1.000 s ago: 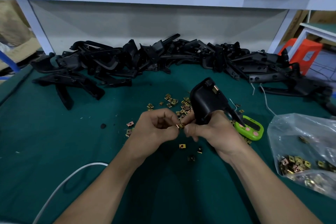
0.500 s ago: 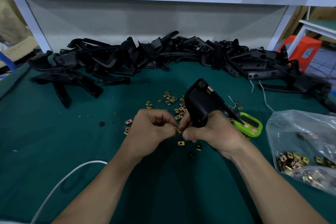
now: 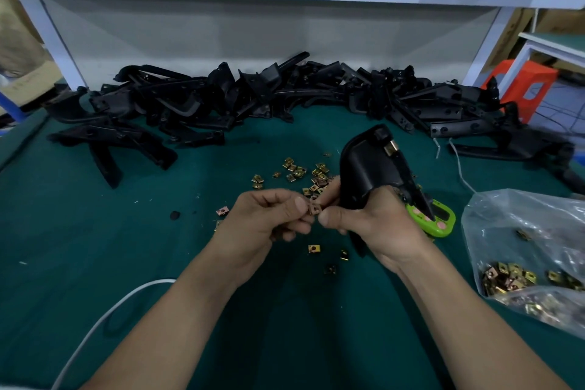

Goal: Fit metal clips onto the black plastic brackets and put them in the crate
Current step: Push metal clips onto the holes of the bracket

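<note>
while the right grip (image 3: 380, 225) is holding a bracket (image 3: 367, 174) up, the left grip (image 3: 262, 225) is pinching a clip (image 3: 315, 209) to fit.

Left hand (image 3: 262, 226), right hand (image 3: 381, 225) close together, fingers (image 3: 297, 203) pinched.

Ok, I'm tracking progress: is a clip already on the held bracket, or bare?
On: a metal clip sits on the upper end of the bracket the right hand grips. The left hand pinches another clip.
</note>
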A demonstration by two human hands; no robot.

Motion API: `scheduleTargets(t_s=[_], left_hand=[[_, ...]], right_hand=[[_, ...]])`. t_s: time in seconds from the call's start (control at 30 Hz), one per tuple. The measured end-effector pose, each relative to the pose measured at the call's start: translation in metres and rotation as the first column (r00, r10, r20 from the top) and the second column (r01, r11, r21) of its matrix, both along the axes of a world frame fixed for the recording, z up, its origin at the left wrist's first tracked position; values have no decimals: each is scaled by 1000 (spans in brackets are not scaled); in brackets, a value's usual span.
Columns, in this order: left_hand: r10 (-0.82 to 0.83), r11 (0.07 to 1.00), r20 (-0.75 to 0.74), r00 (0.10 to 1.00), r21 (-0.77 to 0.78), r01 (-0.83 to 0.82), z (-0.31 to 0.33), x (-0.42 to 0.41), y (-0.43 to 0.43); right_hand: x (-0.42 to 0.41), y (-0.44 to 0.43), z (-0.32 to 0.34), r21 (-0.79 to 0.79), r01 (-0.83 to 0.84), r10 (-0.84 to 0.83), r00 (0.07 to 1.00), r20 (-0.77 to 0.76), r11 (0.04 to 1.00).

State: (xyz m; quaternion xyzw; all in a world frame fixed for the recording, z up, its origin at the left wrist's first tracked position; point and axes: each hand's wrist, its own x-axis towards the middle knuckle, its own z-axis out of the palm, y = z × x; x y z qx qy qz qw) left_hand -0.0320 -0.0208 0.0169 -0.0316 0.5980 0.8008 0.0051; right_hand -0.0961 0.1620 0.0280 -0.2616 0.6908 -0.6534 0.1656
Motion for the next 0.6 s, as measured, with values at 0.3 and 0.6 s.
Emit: scheduleTargets(t_s=[0.3,0.6], left_hand=[[361,932,36,932,11,-362,1,-2,-6],[313,948,-8,950,-55,-313,-3,-4,1]], right_hand=[[-8,7,-5,460,406,-82,812,-578,790],[-8,7,-7,543,628,-109,704,-702,557]])
